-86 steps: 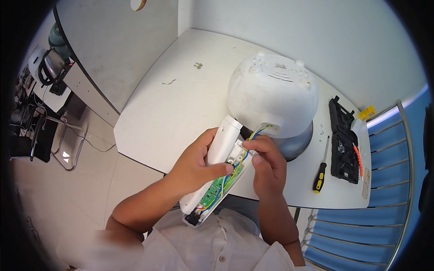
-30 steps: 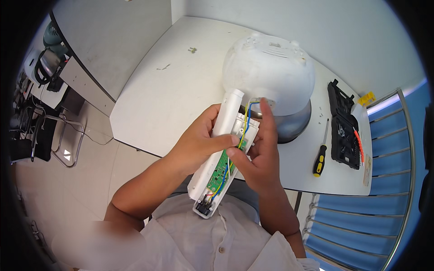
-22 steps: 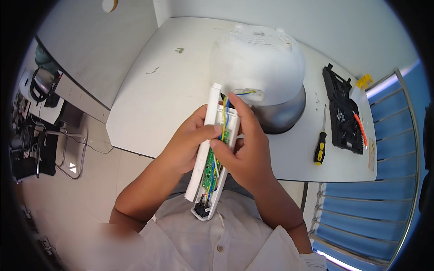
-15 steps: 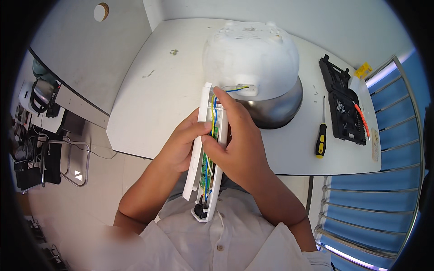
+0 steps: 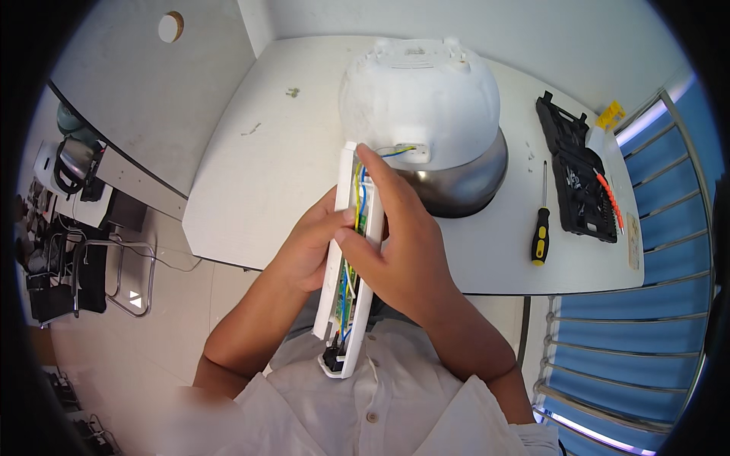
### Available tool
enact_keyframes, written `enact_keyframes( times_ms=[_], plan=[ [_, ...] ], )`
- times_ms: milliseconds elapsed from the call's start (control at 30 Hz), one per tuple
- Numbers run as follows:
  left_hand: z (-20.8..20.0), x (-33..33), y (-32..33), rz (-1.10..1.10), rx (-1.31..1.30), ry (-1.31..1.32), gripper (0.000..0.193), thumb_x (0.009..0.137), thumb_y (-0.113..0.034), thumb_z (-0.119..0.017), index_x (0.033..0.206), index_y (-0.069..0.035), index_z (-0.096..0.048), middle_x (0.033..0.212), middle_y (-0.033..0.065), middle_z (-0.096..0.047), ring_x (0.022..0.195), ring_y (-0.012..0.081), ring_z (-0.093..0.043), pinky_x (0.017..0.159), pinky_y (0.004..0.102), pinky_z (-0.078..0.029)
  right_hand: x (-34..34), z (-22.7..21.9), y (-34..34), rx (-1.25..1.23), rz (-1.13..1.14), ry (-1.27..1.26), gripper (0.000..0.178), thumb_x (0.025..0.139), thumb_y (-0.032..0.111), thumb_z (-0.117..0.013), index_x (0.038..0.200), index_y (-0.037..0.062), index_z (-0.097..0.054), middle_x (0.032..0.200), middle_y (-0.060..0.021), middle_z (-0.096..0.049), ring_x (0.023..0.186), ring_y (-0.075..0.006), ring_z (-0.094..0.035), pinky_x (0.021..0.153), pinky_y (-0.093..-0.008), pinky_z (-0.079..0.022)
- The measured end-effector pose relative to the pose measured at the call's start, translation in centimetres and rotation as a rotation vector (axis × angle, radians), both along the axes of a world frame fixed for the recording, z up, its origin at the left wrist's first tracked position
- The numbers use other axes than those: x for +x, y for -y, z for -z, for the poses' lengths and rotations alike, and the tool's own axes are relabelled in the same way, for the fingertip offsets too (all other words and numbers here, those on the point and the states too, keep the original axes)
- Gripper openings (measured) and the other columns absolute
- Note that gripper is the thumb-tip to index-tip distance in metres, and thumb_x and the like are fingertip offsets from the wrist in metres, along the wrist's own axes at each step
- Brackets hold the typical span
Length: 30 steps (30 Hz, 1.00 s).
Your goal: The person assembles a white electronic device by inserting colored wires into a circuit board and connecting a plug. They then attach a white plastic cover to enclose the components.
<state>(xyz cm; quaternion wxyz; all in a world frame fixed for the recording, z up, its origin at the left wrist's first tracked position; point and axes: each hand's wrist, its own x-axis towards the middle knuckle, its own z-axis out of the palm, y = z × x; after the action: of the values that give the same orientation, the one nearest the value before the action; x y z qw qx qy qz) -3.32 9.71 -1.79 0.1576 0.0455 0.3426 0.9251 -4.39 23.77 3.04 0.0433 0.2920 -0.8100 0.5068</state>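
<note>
Upright before my chest I hold a long white plastic housing (image 5: 364, 304) with a white cover strip (image 5: 328, 296) along its left side. Between them show a green circuit board (image 5: 343, 308), blue and yellow wires (image 5: 361, 199), and a black socket-like part (image 5: 332, 356) at the bottom. My left hand (image 5: 313, 239) closes round the strip, thumb over its edge. My right hand (image 5: 407, 243) grips the housing, its index finger stretched to the top end and its thumb across the gap. Wires run from the top to an upturned white appliance body (image 5: 418, 99) with a silver metal lower part (image 5: 464, 186).
A screwdriver (image 5: 541, 235) lies right of the appliance, beside an open black tool case (image 5: 582, 194) with an orange-red tool (image 5: 608, 199) on it. Small screws (image 5: 292, 93) sit at the table's far left. Metal railing (image 5: 623, 321) borders the right side.
The lower end of the cover strip has come closer to the housing, narrowing the gap over the board. Both hands keep their hold, with a slight shift.
</note>
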Motion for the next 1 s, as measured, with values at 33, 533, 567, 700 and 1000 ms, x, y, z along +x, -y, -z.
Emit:
enact_keyframes(
  times_ms=[33, 533, 567, 700, 1000],
  plan=[
    [-0.1, 0.0, -0.2, -0.019, -0.02, -0.006, 0.05, 0.085, -0.018, -0.059, 0.127, -0.002, -0.037, 0.109, 0.0094, -0.057, 0.094, 0.0161, -0.06, 0.08, 0.0297, -0.051, 0.0, 0.0, -0.2, -0.003, -0.024, 0.002, 0.072, 0.073, 0.006, -0.063, 0.138, 0.0041, -0.031, 0.123, -0.0179, -0.05, 0.109, -0.0275, -0.054, 0.089, -0.0347, -0.044],
    [-0.6, 0.3, -0.6, -0.205, -0.454, -0.09, 0.059, 0.079, -0.013, -0.067, 0.128, -0.002, -0.036, 0.114, 0.0079, -0.052, 0.104, 0.0144, -0.052, 0.09, 0.0295, -0.043, 0.2, 3.1, -1.1, -0.075, -0.027, -0.036, 0.078, 0.071, -0.002, -0.053, 0.141, 0.0001, -0.02, 0.116, -0.0239, -0.052, 0.104, -0.0377, -0.054, 0.088, -0.0395, -0.044],
    [-0.5, 0.4, -0.5, -0.225, -0.496, -0.105, 0.059, 0.079, -0.013, -0.068, 0.128, -0.002, -0.036, 0.114, 0.0081, -0.052, 0.104, 0.0144, -0.051, 0.09, 0.0295, -0.042, 0.1, 3.2, -1.0, -0.072, -0.025, -0.087, 0.078, 0.07, -0.003, -0.052, 0.142, 0.0001, -0.02, 0.118, -0.0244, -0.051, 0.105, -0.0383, -0.054, 0.088, -0.0397, -0.044],
    [-0.2, 0.8, -0.4, -0.349, -0.64, -0.144, 0.062, 0.078, -0.015, -0.067, 0.13, -0.002, -0.034, 0.111, 0.0061, -0.05, 0.092, 0.0112, -0.053, 0.082, 0.0265, -0.045, -0.3, 3.1, -0.8, -0.037, -0.02, -0.172, 0.078, 0.07, -0.005, -0.049, 0.142, 0.0, -0.018, 0.126, -0.0264, -0.046, 0.113, -0.0402, -0.05, 0.093, -0.0402, -0.041],
    [-1.0, 2.8, 1.2, -0.411, -0.402, -0.15, 0.048, 0.09, -0.017, -0.051, 0.132, -0.002, -0.035, 0.109, 0.0073, -0.046, 0.094, 0.015, -0.053, 0.071, 0.0297, -0.05, -0.1, 3.3, -0.8, -0.056, -0.125, 0.093, 0.078, 0.075, -0.007, -0.043, 0.143, -0.0025, -0.005, 0.139, -0.0289, -0.03, 0.125, -0.0385, -0.037, 0.102, -0.0382, -0.031]
  ],
)
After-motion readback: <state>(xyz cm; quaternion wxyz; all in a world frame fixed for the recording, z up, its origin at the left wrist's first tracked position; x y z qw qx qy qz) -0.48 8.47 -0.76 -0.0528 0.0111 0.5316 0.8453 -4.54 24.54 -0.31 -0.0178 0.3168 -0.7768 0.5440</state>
